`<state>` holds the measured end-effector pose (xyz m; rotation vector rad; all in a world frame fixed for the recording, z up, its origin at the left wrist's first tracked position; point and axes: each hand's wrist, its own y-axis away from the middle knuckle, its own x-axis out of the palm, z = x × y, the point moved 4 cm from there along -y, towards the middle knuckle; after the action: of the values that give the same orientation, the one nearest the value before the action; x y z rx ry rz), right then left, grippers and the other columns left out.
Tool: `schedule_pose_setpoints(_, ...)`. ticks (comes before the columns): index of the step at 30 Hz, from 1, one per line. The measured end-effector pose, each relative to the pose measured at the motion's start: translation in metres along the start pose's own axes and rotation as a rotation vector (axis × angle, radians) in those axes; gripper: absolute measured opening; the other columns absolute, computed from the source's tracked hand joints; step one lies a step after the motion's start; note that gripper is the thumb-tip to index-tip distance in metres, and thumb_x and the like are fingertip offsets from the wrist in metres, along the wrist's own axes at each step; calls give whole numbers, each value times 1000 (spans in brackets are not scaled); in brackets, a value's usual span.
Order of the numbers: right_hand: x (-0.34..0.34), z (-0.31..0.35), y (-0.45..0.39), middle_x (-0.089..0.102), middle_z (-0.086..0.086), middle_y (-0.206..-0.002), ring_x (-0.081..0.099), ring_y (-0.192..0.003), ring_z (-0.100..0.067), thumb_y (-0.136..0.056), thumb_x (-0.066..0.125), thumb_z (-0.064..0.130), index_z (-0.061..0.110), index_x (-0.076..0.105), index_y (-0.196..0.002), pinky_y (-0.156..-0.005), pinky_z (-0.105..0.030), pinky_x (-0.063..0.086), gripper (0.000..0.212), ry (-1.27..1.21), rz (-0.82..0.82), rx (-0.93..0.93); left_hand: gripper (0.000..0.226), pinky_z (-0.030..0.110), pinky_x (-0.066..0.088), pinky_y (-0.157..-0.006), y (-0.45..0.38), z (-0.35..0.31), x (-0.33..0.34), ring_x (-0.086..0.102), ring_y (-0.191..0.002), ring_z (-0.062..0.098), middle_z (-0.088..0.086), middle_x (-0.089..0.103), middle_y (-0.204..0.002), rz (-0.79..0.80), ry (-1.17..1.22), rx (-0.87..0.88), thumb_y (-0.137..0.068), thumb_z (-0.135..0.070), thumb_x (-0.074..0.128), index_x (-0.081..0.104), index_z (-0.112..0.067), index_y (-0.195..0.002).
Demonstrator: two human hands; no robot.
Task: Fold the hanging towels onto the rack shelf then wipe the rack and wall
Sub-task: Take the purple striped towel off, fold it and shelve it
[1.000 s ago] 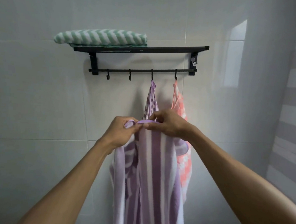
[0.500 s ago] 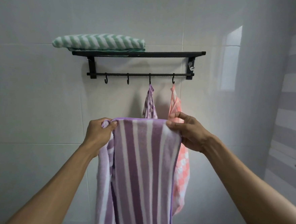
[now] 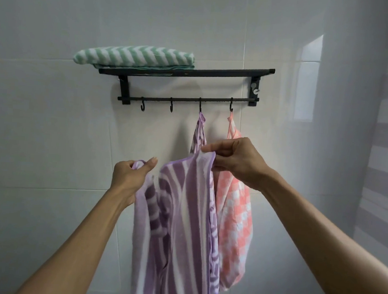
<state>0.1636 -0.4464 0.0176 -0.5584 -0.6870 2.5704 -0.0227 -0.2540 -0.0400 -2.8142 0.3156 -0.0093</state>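
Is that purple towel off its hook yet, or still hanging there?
Still hooked. The purple towel runs up in a narrow strip to the third hook, while the left hand and right hand hold its lower corners.

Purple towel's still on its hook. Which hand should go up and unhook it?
Probably the right hand. It grips the purple striped towel at the corner just below the third hook, where the towel hangs. The left hand holds the other corner, lower and farther left.
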Motion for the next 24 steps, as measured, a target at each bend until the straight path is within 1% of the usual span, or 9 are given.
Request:
schedule_pose_setpoints(3,0,1,-1,75,-1,-93,67,-80,-14,-89,75,13,14,79,-90,-77,-33,57,4,235,-1,-48,44,28,55,-68,0,6,-4,60,-62,23,10,62,-64,-24,83,-61,-78,-34,84,64,3,-67)
schedule_pose_setpoints(5,2,4,-4,70,6,-105,65,-96,-6,-92,73,18,14,76,-90,-90,-31,53,6,389,56,-77,34,38,61,-80,-3,10,-4,68,-72,30,14,71,-75,-6,151,-113,-79,-29,84,71,2,-74)
schedule_pose_setpoints(7,5,6,-7,72,-9,-104,68,-100,-14,-96,65,20,10,72,-94,-97,-46,53,13,341,122,-72,23,44,59,-87,-3,8,-3,71,-84,34,18,74,-88,40,204,-149,-84,-22,80,73,0,-83)
schedule_pose_setpoints(8,7,8,-8,71,-20,-100,68,-95,-19,-98,61,21,7,71,-95,-95,-56,52,17,289,140,-64,19,43,58,-89,-2,5,-1,71,-88,33,18,74,-93,57,230,-153,-87,-19,77,72,-1,-88)
schedule_pose_setpoints(10,13,14,-9,65,-31,-91,60,-79,-24,-97,55,25,0,67,-94,-82,-60,51,28,241,145,-55,16,37,58,-85,0,-2,2,70,-85,29,15,73,-94,65,261,-146,-91,-18,72,71,-2,-93)
schedule_pose_setpoints(12,26,24,-8,52,-18,-69,48,-67,-16,-99,56,27,-1,59,-79,-62,-45,44,34,278,144,-100,19,29,54,-72,3,-8,7,67,-78,25,10,71,-87,76,274,-136,-93,-22,71,70,-3,-94)
schedule_pose_setpoints(14,45,32,-9,40,2,-61,37,-57,-7,-100,58,24,13,51,-65,-55,-23,34,38,403,162,-157,23,28,50,-66,8,-15,14,66,-76,24,11,71,-86,127,293,-133,-94,-26,69,72,-3,-95)
schedule_pose_setpoints(18,64,17,-24,43,9,-52,40,-50,-7,-93,67,29,24,50,-55,-51,-18,32,42,564,45,-160,33,31,51,-71,24,-27,34,71,-68,16,6,77,-80,338,331,-114,-102,-30,55,78,-10,-89)
schedule_pose_setpoints(24,62,0,-28,57,7,-60,53,-60,-10,-87,73,36,18,66,-69,-53,-18,39,27,507,-172,-52,38,32,44,-69,31,-30,44,65,-69,15,5,74,-83,448,364,-117,-104,-32,50,78,-7,-96)
